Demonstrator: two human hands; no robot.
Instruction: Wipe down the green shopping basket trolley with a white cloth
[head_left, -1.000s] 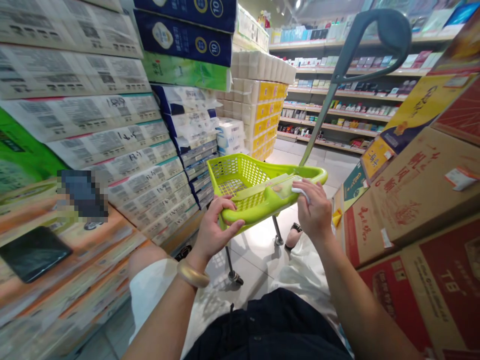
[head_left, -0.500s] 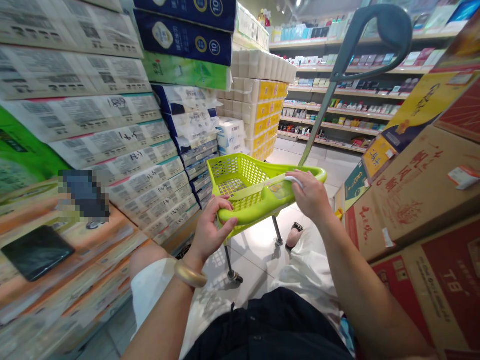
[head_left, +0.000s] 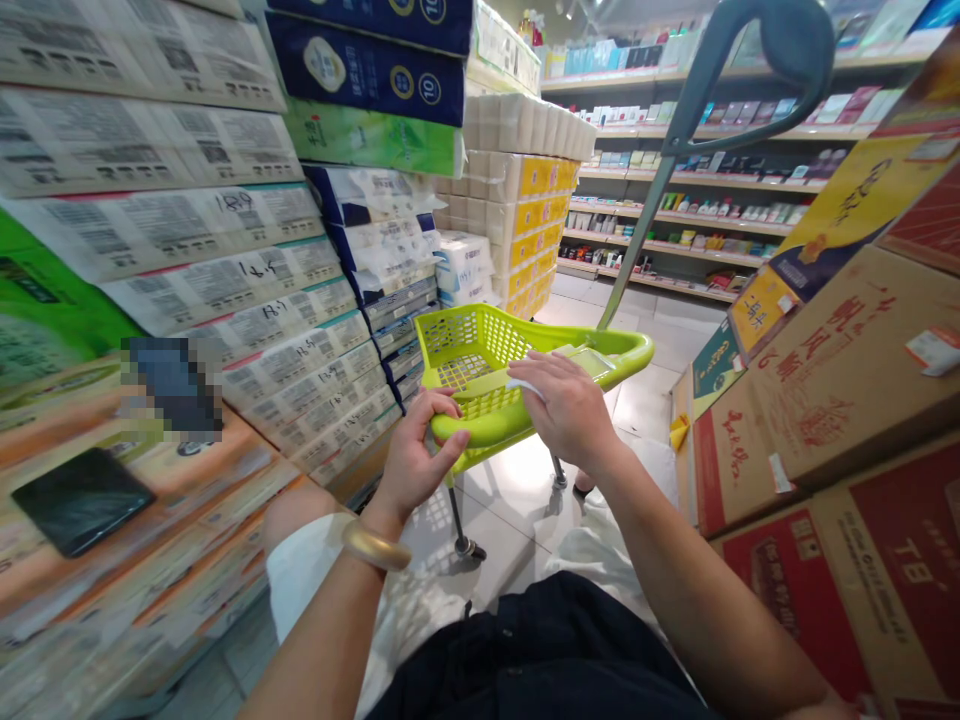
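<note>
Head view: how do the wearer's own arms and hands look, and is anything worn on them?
The left hand and right hand are ungloved, the forearms bare of sleeves. A thick, rounded, gold-coloured bangle rings the left wrist; none shows on the right.

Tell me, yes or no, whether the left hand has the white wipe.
No; the white wipe is under the right hand, while the left hand grips the green basket by its rim.
</note>
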